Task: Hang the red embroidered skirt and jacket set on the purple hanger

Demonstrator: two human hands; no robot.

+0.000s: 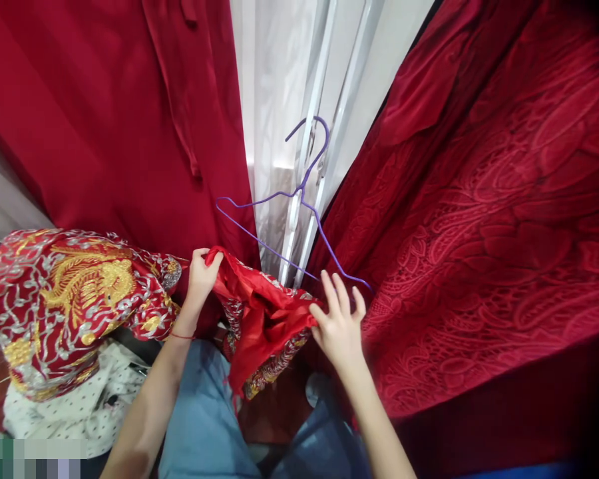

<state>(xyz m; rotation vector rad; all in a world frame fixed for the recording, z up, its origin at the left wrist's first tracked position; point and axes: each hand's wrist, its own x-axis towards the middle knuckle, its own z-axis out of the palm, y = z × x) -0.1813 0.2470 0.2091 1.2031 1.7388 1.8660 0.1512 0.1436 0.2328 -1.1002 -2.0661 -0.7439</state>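
My left hand (199, 274) pinches the upper edge of a red embroidered garment (262, 319) with a plain red lining. My right hand (340, 324) grips the garment's other edge between thumb and palm, its fingers stretched up toward the lower bar of a purple wire hanger (299, 193). The hanger hangs tilted in the gap between the red cloths, just above both hands. More of the same red, gold and silver embroidered cloth (74, 293) is bunched up at the left.
Red garments hang on both sides: plain red cloth (110, 113) at left, patterned red lace (494, 219) at right. A white curtain and white frame (299, 80) show between them. A white dotted fabric (80, 406) lies at lower left. My jeans (204, 419) are below.
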